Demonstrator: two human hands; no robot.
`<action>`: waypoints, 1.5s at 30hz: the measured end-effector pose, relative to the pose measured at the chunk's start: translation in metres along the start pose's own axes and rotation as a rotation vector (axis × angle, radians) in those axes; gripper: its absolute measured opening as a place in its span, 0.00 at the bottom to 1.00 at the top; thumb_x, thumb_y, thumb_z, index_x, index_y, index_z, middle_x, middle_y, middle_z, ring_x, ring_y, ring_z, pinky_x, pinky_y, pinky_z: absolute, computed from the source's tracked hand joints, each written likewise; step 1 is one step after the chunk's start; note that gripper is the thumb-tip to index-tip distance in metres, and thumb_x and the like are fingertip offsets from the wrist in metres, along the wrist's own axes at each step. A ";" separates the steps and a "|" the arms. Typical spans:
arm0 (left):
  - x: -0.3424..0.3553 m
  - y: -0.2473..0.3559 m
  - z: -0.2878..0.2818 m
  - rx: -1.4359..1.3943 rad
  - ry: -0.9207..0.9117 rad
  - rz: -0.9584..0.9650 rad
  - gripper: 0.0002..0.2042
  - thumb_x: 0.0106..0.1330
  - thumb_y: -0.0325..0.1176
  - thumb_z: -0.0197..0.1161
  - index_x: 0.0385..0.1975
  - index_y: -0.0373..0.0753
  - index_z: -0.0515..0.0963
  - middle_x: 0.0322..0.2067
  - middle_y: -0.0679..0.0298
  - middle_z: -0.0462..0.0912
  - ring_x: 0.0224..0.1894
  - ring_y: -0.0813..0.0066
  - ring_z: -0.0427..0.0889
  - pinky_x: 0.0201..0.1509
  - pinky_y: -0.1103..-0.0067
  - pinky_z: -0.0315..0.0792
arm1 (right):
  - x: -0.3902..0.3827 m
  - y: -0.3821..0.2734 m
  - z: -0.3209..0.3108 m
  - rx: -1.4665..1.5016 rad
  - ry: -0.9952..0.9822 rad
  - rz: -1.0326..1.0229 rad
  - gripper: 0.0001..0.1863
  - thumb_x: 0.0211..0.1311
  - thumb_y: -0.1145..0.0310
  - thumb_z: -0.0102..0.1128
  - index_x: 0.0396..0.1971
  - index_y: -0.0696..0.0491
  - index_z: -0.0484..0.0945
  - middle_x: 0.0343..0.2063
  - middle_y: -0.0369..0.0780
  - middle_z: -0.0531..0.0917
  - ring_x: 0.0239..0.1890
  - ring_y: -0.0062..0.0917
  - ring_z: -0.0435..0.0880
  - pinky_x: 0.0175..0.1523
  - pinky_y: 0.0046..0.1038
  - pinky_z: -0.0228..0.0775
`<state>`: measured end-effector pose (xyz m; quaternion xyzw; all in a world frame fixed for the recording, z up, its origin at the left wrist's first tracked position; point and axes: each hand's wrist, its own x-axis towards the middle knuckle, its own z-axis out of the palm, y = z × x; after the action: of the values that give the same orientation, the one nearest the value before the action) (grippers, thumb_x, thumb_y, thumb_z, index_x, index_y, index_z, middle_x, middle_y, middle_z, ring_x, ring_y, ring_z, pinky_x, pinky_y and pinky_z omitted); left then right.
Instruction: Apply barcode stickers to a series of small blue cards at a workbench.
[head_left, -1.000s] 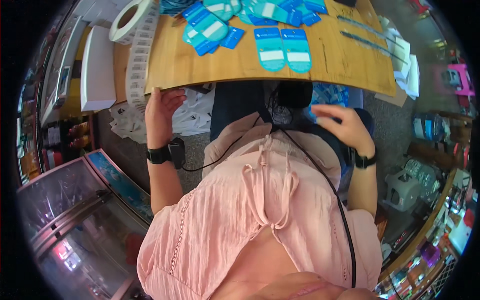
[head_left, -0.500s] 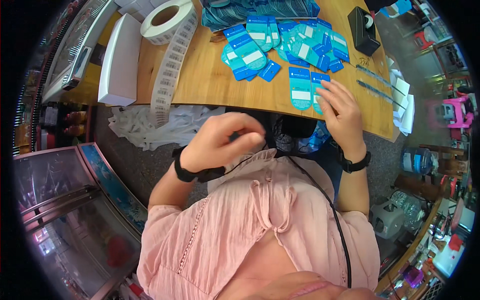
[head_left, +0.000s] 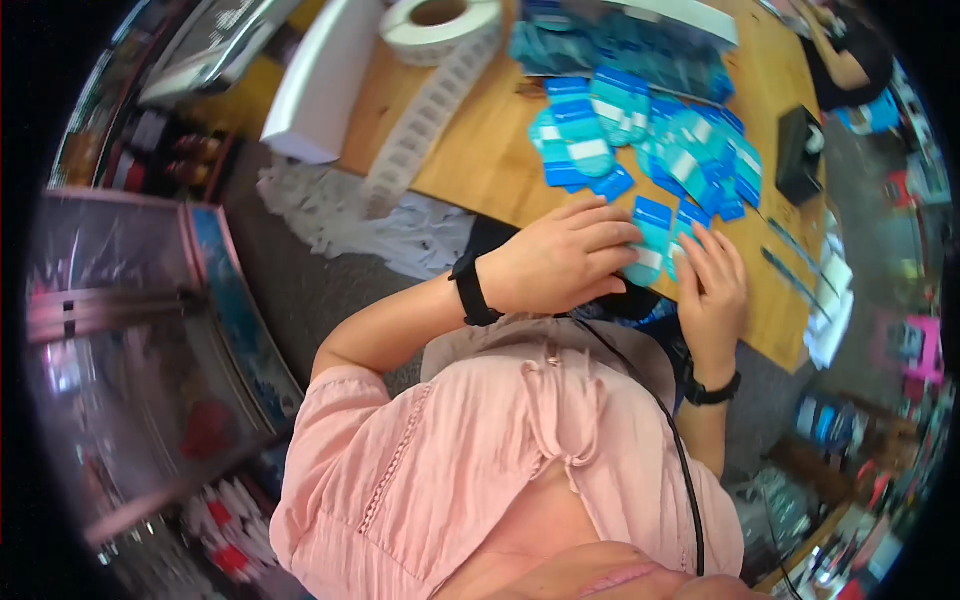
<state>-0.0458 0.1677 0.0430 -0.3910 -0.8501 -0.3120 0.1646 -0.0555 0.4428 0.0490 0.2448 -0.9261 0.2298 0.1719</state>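
My left hand (head_left: 565,262) lies flat at the near edge of the wooden table (head_left: 480,165), its fingertips resting on a blue and teal packet (head_left: 651,237). My right hand (head_left: 712,288) lies beside it, fingers spread, touching a second packet of the same kind, mostly hidden under it. Both wrists wear black bands. Just beyond the hands, a heap of similar blue packets (head_left: 650,125) covers the table.
A roll of white labels (head_left: 440,22) trails a long strip over the table's left edge. A white box (head_left: 322,92) stands left of it. A small black box (head_left: 798,152) and thin metal tools (head_left: 790,265) lie at right. Another person (head_left: 845,55) sits at the far corner.
Both hands rose from my lap to the table edge. The left hand swung across my chest and now rests on a packet beside the right hand.
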 end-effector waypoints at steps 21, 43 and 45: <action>-0.088 -0.025 -0.081 -0.697 0.429 -1.045 0.12 0.73 0.30 0.72 0.48 0.27 0.85 0.39 0.64 0.90 0.38 0.82 0.86 0.43 0.81 0.80 | 0.046 -0.078 0.011 0.573 -0.122 -0.171 0.10 0.64 0.77 0.73 0.44 0.58 0.88 0.45 0.46 0.91 0.48 0.43 0.88 0.56 0.36 0.80; -0.092 -0.027 -0.060 -0.412 0.376 -0.773 0.09 0.75 0.31 0.70 0.44 0.30 0.85 0.29 0.68 0.83 0.30 0.85 0.75 0.33 0.81 0.71 | 0.087 -0.138 0.104 0.275 -0.019 -0.324 0.07 0.64 0.68 0.67 0.36 0.56 0.87 0.35 0.44 0.89 0.41 0.41 0.89 0.48 0.40 0.82; -0.089 -0.035 -0.062 -0.432 0.358 -0.792 0.08 0.74 0.28 0.69 0.45 0.30 0.84 0.30 0.69 0.83 0.32 0.84 0.77 0.36 0.81 0.72 | 0.089 -0.132 0.102 0.289 -0.018 -0.303 0.07 0.64 0.69 0.67 0.36 0.57 0.87 0.34 0.44 0.89 0.40 0.41 0.89 0.47 0.40 0.82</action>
<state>-0.0133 0.0594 0.0294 -0.0029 -0.8078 -0.5823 0.0918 -0.0790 0.2550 0.0471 0.4054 -0.8377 0.3294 0.1592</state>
